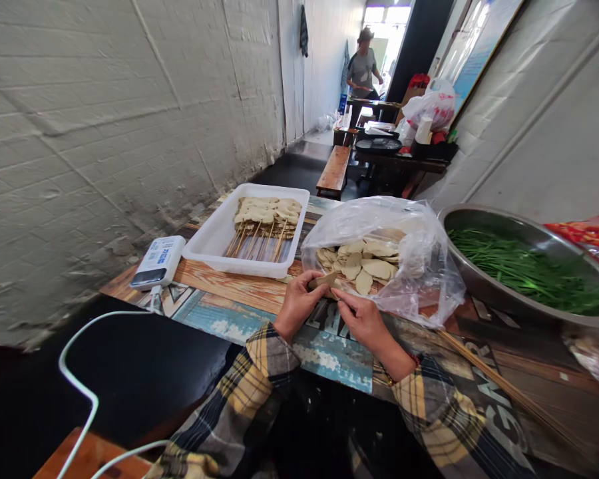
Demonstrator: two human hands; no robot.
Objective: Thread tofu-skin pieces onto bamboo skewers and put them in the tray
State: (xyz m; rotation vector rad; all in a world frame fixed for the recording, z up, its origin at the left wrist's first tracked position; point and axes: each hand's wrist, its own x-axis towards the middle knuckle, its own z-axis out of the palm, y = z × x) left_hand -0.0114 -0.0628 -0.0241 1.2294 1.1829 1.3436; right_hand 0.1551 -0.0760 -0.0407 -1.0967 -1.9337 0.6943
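My left hand is closed around a tan food slice at the table's near edge. My right hand meets it from the right, fingers pinched on what looks like a thin skewer going into the slice. Just beyond the hands, a clear plastic bag lies open with several loose tan slices inside. A white tray to the left holds several skewered slices on bamboo sticks. Both sleeves are yellow and dark plaid.
A metal bowl of green stems sits right. Loose bamboo skewers lie along the table's right side. A white power bank with a white cable rests left. A person stands at a far table; a bench lies between.
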